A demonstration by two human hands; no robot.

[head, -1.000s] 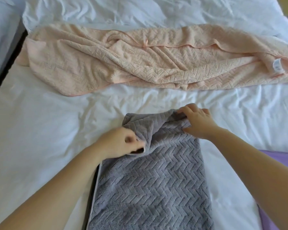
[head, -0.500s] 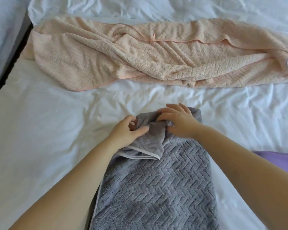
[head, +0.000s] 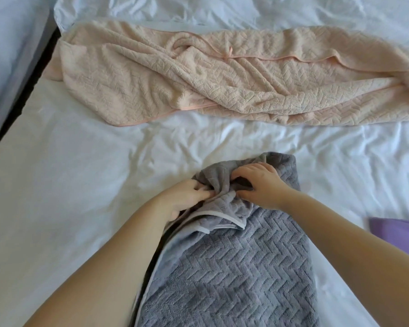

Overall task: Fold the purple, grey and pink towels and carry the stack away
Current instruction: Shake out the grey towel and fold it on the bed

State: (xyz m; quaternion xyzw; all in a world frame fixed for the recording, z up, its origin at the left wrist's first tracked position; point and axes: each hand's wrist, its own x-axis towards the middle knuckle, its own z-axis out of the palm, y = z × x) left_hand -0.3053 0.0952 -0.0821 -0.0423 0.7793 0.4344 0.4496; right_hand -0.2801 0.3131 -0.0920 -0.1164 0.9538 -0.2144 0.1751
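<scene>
Closest to us the grey towel (head: pixel 234 274) lies lengthwise on the white sheet (head: pixel 69 185). At its far end our left hand (head: pixel 184 199) and right hand (head: pixel 260 185) both pinch bunched grey cloth — fingers closed on it. A purple towel (head: pixel 397 232) sits at the right edge. Farther off, the pink towel (head: pixel 222 79) sprawls rumpled across the bed — untouched.

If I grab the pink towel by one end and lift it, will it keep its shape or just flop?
The pink towel will probably flop: it lies crumpled in soft twisted folds on the white sheet, so it looks limp. Its plush, textured pile suggests it won't slip easily from a grip. Spread long across the bed, it would likely trail and drag when lifted by one end.
</scene>
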